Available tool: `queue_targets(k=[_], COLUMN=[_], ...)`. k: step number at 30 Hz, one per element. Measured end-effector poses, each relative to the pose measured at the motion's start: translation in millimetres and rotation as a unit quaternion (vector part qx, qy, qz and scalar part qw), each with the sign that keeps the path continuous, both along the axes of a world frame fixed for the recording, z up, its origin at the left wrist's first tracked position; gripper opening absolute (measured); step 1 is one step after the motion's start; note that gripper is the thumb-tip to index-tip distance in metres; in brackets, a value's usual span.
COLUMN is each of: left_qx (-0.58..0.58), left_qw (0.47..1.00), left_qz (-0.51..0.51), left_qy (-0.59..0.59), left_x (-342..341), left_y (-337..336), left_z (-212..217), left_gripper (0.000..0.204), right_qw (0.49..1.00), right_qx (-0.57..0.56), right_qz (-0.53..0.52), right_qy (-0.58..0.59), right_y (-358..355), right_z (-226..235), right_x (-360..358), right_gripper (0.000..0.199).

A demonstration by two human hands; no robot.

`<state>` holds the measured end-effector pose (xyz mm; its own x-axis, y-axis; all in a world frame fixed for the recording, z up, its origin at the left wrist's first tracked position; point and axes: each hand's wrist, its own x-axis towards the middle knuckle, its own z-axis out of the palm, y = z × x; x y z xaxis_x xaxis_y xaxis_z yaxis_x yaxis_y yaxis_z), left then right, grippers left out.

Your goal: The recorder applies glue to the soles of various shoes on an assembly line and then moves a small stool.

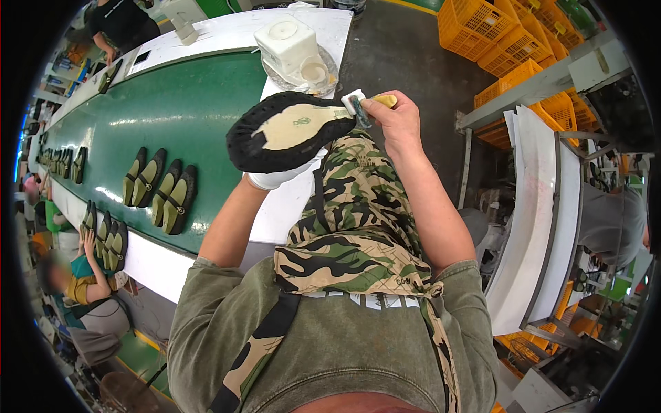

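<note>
My left hand (pixel 279 177), in a white glove, grips a black shoe (pixel 296 131) from beneath, sole side up. Its underside shows a pale beige centre with black material folded in around the edge; no outsole is on it. Against the narrow end of the shoe is a small brush (pixel 383 101) with a yellow handle and a white, partly dark head. The fingers of my bare right hand (pixel 398 125) are closed around that brush. Just beyond the shoe, a white plastic container (pixel 286 41) and a translucent cup (pixel 315 70) stand on a round, stained tray (pixel 329 82).
A green conveyor belt (pixel 206 103) carries several dark shoes (pixel 169 189) on the left, beside a white table edge (pixel 275 219). Co-workers sit and stand along it. Yellow crates (pixel 482 31) are stacked at far right, near a metal rack with white panels (pixel 530 206).
</note>
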<state>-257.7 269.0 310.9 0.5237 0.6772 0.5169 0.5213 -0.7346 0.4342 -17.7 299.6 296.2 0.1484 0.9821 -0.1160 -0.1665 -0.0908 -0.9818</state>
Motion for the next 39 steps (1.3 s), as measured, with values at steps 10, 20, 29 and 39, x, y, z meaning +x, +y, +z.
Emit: queue_targets(k=[10,20,29,39], left_qx=[0.010,-0.324,-0.545,-0.529], left_qw=[0.991,0.918,0.802,0.790], left_qz=[0.024,-0.014,-0.124,-0.196], left_qy=[-0.133,-0.229,-0.211,-0.241], left_x=[27,22,11,10], left_y=[8,6,13,32], left_z=[-1,2,15,5], left_gripper=[0.047,0.074,0.102,0.104], right_qw=[0.991,0.968,0.958,0.949], right_qx=[0.044,0.172,0.267,0.295], right_qz=[0.060,0.116,0.059,0.091], right_qy=[0.114,0.139,0.088,0.057], right_y=[-13,-3,32,33], right_z=[65,106,75,68], right_x=[-24,-19,-1,13], right_gripper=[0.016,0.016,0.020,0.022])
